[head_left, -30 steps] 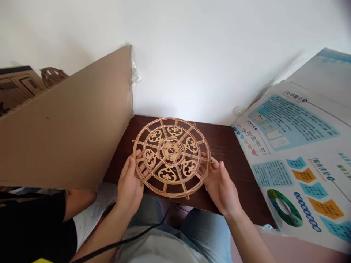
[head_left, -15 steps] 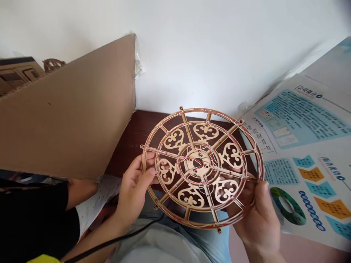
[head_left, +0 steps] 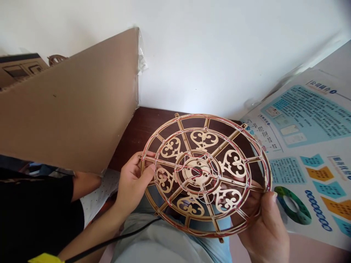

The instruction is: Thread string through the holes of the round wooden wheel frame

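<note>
The person holds a round wooden frame with 2 hands, up above the table and tilted. It is in the middle of the view, over the person's lap and the far part of the table. The frame has an outer ring, an inner ring and a small hub, and between the rings are 6 cut-out scroll panels. Thin red thread runs around the rings and across the spokes.

The left hand is at the left edge of the frame. Its thumb lies on the front and its fingers go behind, so it is clamped on the rim. The right hand is at the near right edge, also clamped, with the thumb on the rim and the fingers under the frame. The 2 hands are well apart, on opposite sides.

On the left, a large cardboard sheet stands tilted and hides part of the view. Behind it at far left is a cardboard box. On the right, a printed poster with blue and orange blocks lies beside the dark wooden table. A black cable crosses near the person's body. At near left, an arm in a black sleeve ends under the cardboard, and its hand is hidden.
</note>
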The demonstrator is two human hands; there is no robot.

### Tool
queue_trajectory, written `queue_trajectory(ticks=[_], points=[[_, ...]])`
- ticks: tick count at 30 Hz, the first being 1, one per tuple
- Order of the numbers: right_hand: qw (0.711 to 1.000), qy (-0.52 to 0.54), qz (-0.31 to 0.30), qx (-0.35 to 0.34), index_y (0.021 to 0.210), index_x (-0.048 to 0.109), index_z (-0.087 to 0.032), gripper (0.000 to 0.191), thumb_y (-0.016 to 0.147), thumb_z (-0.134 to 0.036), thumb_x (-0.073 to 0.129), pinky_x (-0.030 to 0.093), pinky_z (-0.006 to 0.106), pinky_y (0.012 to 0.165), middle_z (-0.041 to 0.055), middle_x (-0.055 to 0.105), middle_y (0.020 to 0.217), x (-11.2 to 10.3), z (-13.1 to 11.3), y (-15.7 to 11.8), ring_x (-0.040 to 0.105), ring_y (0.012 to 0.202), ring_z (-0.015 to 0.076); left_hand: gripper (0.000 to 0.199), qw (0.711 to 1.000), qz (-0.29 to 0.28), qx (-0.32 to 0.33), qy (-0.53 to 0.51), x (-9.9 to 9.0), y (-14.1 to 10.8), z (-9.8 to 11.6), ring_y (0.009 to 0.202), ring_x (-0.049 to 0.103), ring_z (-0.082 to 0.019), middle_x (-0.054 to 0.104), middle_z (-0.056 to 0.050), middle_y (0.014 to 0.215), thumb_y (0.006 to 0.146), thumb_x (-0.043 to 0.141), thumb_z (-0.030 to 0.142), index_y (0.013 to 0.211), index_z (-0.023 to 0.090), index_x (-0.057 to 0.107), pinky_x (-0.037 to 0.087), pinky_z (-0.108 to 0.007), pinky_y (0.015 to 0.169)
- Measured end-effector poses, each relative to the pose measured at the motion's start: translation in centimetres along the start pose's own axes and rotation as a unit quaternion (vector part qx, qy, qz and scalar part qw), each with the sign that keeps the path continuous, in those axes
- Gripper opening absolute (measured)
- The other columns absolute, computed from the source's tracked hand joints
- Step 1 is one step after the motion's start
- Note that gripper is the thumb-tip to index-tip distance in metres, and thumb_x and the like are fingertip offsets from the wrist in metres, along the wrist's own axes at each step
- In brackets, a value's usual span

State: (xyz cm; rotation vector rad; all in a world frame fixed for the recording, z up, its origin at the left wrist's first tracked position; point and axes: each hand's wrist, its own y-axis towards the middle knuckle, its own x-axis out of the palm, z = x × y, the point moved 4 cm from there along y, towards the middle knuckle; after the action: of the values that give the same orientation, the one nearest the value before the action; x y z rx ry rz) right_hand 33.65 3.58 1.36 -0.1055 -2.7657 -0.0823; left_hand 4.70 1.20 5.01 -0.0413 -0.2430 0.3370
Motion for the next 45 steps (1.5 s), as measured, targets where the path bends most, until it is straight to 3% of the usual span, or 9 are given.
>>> queue_trajectory(ticks=[5,12,17,27,38,45], points=[[1.0,0.015,0.009,0.013,0.11,0.083,-0.035,0.042,0.109,-0.057,0.046,0.06,0.058,0.111,0.0055,0.087,0.095,-0.3,0.5,-0.2,0.08,0.117,0.0352,0.027,1.0,-0.007,0.006,-0.004,-0.3,-0.3,-0.2,0.067,0.076,-0.019,0.079,-0.002,0.084,0.091,0.082,0.037,0.109,0.022,0.069,0.063,-0.03,0.068],[0.995,0.066,0.028,0.068,0.117,0.081,-0.033,0.04,0.097,-0.065,0.068,0.065,0.052,0.102,0.0031,0.087,0.102,0.3,0.1,-0.6,0.082,0.112,0.0339,0.023,1.0,-0.016,-0.009,-0.02,-0.6,-0.5,-0.1,0.065,0.076,-0.02,0.078,-0.001,0.079,0.091,0.081,0.035,0.104,0.021,0.07,0.063,-0.03,0.064],[0.994,0.075,0.049,0.054,0.115,0.08,-0.034,0.037,0.092,-0.062,0.077,0.066,0.049,0.102,0.0015,0.087,0.106,0.7,-0.6,-0.7,0.082,0.111,0.0314,0.019,0.999,-0.019,-0.018,-0.029,-0.4,-0.6,0.0,0.066,0.077,-0.021,0.078,-0.001,0.078,0.091,0.079,0.031,0.102,0.021,0.068,0.064,-0.031,0.065],[0.997,0.046,0.049,0.046,0.101,0.084,-0.028,0.039,0.093,-0.065,0.073,0.065,0.052,0.103,0.004,0.086,0.084,1.1,-0.8,-0.6,0.083,0.104,0.0329,0.027,0.998,-0.019,-0.043,-0.038,-0.2,-0.9,-0.1,0.071,0.079,-0.021,0.082,-0.003,0.086,0.092,0.082,0.038,0.105,0.022,0.064,0.065,-0.032,0.071],[0.996,0.074,0.048,0.031,0.101,0.085,-0.031,0.031,0.092,-0.06,0.078,0.063,0.051,0.108,0.002,0.087,0.095,2.3,-1.3,-0.4,0.08,0.115,0.0316,0.023,0.999,-0.022,-0.024,-0.02,0.3,-1.4,-0.4,0.08,0.08,-0.02,0.084,-0.005,0.094,0.1,0.075,0.04,0.112,0.023,0.065,0.064,-0.031,0.078],[0.995,0.082,0.049,0.041,0.109,0.083,-0.033,0.032,0.091,-0.06,0.079,0.064,0.054,0.105,0.0016,0.087,0.101,1.8,-1.4,-0.7,0.079,0.117,0.0327,0.019,0.995,-0.056,-0.072,-0.03,-0.1,-0.6,-0.3,0.078,0.081,-0.022,0.084,-0.005,0.089,0.092,0.081,0.03,0.105,0.022,0.069,0.065,-0.032,0.076]])
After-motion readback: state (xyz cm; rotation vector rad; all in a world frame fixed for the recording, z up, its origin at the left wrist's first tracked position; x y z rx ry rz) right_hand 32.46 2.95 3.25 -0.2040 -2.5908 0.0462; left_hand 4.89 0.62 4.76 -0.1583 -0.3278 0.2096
